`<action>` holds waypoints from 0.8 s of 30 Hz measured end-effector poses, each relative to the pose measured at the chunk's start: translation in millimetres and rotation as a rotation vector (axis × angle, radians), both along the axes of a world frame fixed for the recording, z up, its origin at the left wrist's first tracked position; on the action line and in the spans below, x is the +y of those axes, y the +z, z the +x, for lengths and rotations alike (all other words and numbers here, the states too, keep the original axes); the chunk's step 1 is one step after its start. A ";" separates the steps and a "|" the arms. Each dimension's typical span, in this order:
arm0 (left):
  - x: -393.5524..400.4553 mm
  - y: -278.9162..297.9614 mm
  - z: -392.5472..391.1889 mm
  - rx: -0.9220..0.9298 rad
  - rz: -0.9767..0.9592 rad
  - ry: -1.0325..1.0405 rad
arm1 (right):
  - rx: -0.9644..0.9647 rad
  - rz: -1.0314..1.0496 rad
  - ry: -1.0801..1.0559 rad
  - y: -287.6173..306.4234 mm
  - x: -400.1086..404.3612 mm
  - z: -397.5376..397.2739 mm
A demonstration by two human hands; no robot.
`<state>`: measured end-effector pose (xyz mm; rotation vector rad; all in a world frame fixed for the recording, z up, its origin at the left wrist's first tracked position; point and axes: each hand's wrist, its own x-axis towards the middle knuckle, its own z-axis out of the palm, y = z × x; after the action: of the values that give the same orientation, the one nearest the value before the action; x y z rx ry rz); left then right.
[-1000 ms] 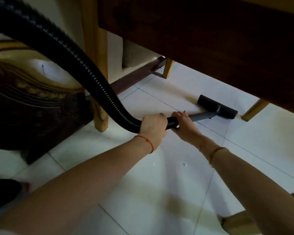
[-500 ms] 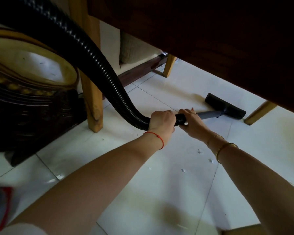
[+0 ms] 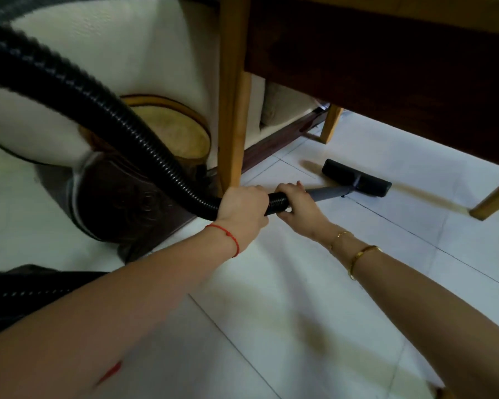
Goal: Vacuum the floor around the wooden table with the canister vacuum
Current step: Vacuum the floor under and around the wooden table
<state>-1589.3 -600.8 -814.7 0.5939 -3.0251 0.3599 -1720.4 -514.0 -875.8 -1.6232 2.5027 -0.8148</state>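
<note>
We gripped the hose (image 3: 144,145) with our left hand (image 3: 242,208), right hand (image 3: 297,205) fingers clamped ahead; the wand (image 3: 329,193) ran forward-right to the floor head (image 3: 357,177) under the table (image 3: 386,70)

White tiled floor (image 3: 314,283), vac head (image 3: 357,181), table legs (image 3: 233,110) on it

Black ribbed hose (image 3: 144,145) joins a grey wand (image 3: 327,194) whose black floor head (image 3: 356,181) lies flat under the wooden table (image 3: 386,67).
</note>
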 end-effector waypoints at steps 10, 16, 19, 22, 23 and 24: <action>-29.1 38.2 90.8 -0.066 -0.042 0.038 | -0.029 -0.077 0.046 19.2 -38.3 89.9; -33.0 31.2 101.6 -0.076 -0.043 0.038 | -0.031 0.011 0.031 18.3 -41.4 99.0; -29.0 19.4 88.5 -0.078 -0.027 0.047 | -0.011 0.060 0.064 17.3 -33.4 87.7; -16.7 5.9 62.6 -0.084 -0.011 0.063 | 0.084 0.146 0.033 12.4 -20.2 64.2; -12.2 1.3 51.8 -0.077 -0.011 0.066 | 0.099 0.170 0.021 10.4 -16.1 53.9; -8.6 -3.0 39.9 -0.066 -0.013 0.070 | 0.098 0.185 0.016 8.6 -12.7 42.9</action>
<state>-1549.4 -609.3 -817.7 0.7017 -3.0675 0.4101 -1677.5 -526.7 -867.2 -1.6563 2.5378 -0.4958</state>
